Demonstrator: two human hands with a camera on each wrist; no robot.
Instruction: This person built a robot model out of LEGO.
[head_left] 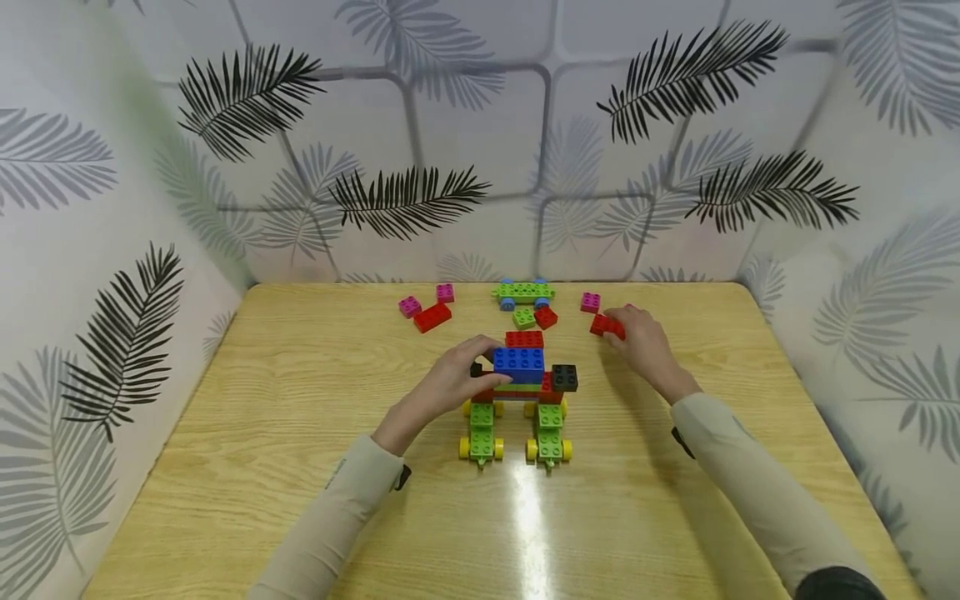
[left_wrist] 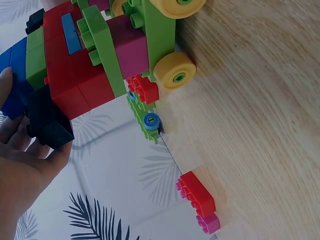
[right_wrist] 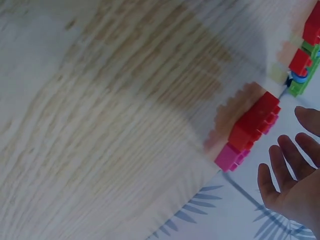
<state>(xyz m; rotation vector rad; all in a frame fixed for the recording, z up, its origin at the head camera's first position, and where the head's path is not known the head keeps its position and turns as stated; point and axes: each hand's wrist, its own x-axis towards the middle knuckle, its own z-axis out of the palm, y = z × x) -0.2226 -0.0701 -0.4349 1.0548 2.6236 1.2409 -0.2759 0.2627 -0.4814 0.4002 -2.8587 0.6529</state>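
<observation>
A model of toy building bricks stands on the table, with a blue brick [head_left: 518, 360] on top, red and lime bricks beneath and black bricks [head_left: 565, 377] at its ends. Its lime wheeled bases [head_left: 550, 433] have yellow wheels. My left hand [head_left: 459, 373] holds the blue brick from the left, thumb on the near side. In the left wrist view, fingers pass behind a black brick [left_wrist: 47, 117]. My right hand [head_left: 641, 342] is at a red brick [head_left: 606, 325] and partly covers it in the head view. Its fingers look spread in the right wrist view, apart from the red bricks [right_wrist: 255, 120].
Pink bricks [head_left: 410, 307] and a red brick [head_left: 432, 317] lie at the back left. A lime wheeled base [head_left: 524, 292] with blue wheels stands by the back edge, near a lime brick [head_left: 523, 318] and a small red brick [head_left: 546, 317]. A patterned cloth wall [head_left: 480, 142] rises behind.
</observation>
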